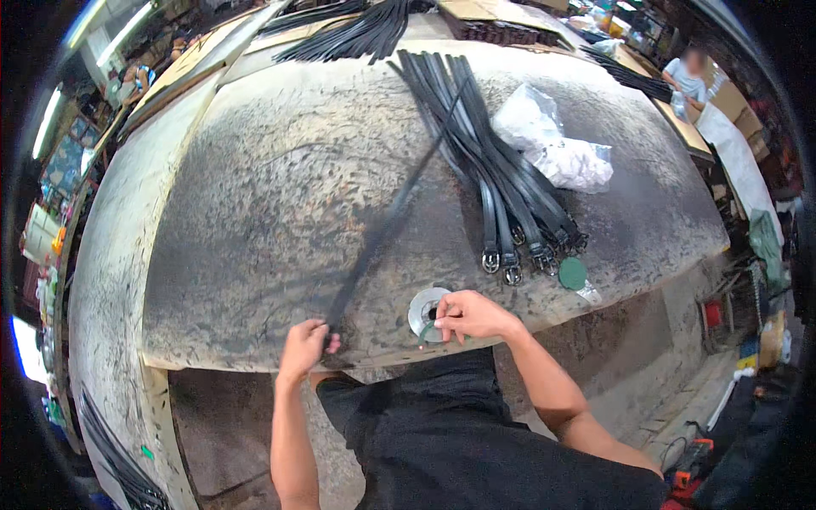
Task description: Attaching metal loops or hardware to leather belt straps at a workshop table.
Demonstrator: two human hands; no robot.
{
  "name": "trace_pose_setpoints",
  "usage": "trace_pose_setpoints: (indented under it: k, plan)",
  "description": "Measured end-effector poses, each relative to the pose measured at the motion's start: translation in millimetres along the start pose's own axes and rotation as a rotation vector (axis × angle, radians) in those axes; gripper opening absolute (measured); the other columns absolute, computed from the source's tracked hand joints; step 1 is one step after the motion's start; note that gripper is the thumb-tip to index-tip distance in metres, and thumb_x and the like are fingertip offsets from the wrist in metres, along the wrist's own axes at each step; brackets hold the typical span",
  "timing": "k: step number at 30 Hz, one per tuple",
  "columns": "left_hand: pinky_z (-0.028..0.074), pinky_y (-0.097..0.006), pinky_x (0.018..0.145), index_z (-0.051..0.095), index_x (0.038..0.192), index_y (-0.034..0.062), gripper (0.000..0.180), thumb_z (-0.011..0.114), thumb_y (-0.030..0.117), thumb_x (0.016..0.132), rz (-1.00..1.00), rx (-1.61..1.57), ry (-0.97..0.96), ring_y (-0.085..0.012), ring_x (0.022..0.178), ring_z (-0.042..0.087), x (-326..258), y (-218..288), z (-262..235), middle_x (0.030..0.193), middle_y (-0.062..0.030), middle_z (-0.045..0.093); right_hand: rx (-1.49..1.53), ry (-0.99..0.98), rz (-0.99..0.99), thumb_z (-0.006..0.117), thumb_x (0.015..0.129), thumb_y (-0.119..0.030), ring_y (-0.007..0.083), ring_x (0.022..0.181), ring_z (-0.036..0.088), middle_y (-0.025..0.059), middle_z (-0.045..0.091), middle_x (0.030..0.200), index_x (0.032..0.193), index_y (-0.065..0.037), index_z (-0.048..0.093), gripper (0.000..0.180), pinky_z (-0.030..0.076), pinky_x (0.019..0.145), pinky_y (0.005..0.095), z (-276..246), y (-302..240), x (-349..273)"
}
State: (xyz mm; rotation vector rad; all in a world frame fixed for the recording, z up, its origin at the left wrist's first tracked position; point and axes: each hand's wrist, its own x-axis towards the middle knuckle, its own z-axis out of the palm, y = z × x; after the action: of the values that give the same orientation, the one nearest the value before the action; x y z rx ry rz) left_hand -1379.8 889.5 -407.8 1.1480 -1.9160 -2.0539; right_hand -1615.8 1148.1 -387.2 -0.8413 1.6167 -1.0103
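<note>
My left hand (306,347), near the table's front edge, is closed around the end of a black belt (393,214). The belt is smeared by motion and stretches up and right to the pile of black belts (510,187), whose metal buckles face me. My right hand (476,314) is pinched over a silver-grey ring-shaped roll (418,311) lying flat on the table. Beneath its fingertips a bit of green shows; what exactly they grip is too small to make out. Right of the buckles lies a round green disc (573,273).
Clear plastic bags with white contents (571,163) sit against the belt pile. More black straps (357,32) lie at the table's far end, and others (119,463) at the lower left. A person (690,81) sits at the far right. The worn table (272,187) has a curved front edge.
</note>
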Motion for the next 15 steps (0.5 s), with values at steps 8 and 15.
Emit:
trace_pose_setpoints:
  k: [8,15]
  plan:
    - [0.036,-0.028,0.042,0.05,0.074,0.0074,0.037,0.042,0.032,0.101,0.049,0.13,0.365,-0.0124,0.044,0.045,-127,-101,-72,0.056,-0.0026,0.049,0.411,0.345,-0.091,0.061,0.095,-0.014,0.0149,0.058,0.064,0.0124,0.07,0.076,0.097,0.002,0.059,0.016,0.048,0.053,0.0259,-23,33,-17]
    - [0.048,-0.042,0.077,0.06,0.105,-0.0034,0.04,0.051,0.035,0.096,-0.255,0.487,0.34,-0.0381,0.085,0.062,-265,-85,63,0.092,-0.0243,0.065,0.569,0.522,-0.116,0.06,0.096,-0.014,0.0149,0.062,0.064,0.0099,0.068,0.075,0.096,0.0,0.06,0.014,0.047,0.055,0.0255,-34,46,-35]
